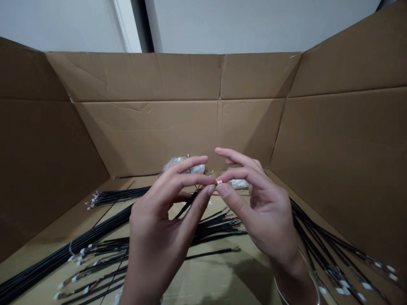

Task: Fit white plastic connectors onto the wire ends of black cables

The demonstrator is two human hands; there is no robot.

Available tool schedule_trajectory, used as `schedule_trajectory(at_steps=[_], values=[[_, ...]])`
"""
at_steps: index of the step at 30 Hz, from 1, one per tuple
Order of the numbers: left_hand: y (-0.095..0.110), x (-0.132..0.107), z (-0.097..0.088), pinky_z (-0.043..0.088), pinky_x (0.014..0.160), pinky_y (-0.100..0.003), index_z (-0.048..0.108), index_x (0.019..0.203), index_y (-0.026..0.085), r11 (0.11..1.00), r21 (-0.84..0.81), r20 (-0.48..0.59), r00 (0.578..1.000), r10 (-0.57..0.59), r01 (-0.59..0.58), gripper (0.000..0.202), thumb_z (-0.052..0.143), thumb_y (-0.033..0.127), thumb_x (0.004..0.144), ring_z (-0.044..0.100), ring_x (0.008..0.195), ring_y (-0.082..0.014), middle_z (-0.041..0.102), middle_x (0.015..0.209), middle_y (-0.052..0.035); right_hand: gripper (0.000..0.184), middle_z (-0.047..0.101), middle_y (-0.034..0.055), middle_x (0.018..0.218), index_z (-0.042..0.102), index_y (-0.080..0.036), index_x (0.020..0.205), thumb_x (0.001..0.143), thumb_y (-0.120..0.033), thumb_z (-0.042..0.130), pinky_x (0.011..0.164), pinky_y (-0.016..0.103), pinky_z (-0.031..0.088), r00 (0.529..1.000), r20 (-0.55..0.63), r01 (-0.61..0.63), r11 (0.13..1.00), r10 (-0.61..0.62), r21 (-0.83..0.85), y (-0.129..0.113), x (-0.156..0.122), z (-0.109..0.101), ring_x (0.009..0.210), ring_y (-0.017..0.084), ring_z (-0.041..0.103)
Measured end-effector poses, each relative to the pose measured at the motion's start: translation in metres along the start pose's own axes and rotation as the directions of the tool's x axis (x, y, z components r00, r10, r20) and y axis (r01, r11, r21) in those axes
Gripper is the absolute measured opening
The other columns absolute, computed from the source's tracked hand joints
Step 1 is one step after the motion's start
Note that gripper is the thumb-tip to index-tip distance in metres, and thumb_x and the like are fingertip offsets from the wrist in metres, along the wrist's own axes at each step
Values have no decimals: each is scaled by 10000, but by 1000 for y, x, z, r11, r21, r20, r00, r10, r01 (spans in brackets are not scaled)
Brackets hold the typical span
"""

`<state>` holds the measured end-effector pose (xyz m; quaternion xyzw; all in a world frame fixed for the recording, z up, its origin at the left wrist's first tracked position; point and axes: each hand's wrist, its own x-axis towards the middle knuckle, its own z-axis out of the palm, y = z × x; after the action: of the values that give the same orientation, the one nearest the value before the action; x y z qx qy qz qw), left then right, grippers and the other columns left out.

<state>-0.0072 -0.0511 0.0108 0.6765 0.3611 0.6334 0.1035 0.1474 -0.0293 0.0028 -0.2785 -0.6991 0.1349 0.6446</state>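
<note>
Head view, left hand [162,220] on wires [215,183], right hand [267,207] on connector [219,182], walls [152,131] apart

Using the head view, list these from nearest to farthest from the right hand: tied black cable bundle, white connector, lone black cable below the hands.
1. White connector: at the right hand's fingers.
2. Lone black cable: lower, just left of that hand.
3. Tied black cable bundle: well off to the left.

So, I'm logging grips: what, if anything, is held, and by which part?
A black cable: left hand pinches its thin wires near the end, right hand its small white connector.
</note>
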Motion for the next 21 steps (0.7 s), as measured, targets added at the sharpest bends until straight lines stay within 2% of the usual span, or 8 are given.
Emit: schedule_trajectory(at_steps=[4,9,12,17,21], values=[[-5,2,-1,617,770,-107,790,965,349,999,9,26,999,43,-43,148,746,208,973,752,1070,-80,759,1258,123,71,716,-16,1427,722,-282,965,988,-215,721,1175,385,409,1000,-19,18,999,-18,-33,0,-1,1,1388,192,601],[-6,3,-2,603,831,-114,789,951,329,999,32,33,999,-1,0,146,736,196,981,750,1122,-88,762,1256,106,67,712,-14,1442,719,-280,966,993,-219,715,1174,386,414,999,-28,21,996,-23,-84,-1,-2,-1,1384,194,598],[-9,2,-3,590,849,-111,797,972,327,997,43,60,997,57,-60,145,738,195,977,746,1151,-89,763,1273,97,74,706,-4,1449,720,-273,965,996,-207,706,1138,379,451,998,-38,51,987,-58,-149,-1,-1,-3,1342,196,607],[-14,3,-3,604,869,-153,791,981,314,999,48,107,994,17,-22,117,728,215,984,754,1159,-118,756,1314,70,106,671,39,1495,751,-249,937,995,-178,697,1086,387,481,985,-16,155,918,-172,-365,-3,2,-11,1284,229,604],[-13,3,-2,615,835,-160,775,967,320,997,74,143,989,21,-32,102,717,237,985,766,1161,-139,764,1306,70,125,635,49,1542,769,-253,931,995,-177,692,1085,409,480,976,24,205,868,-218,-452,-6,3,-19,1314,252,581]])
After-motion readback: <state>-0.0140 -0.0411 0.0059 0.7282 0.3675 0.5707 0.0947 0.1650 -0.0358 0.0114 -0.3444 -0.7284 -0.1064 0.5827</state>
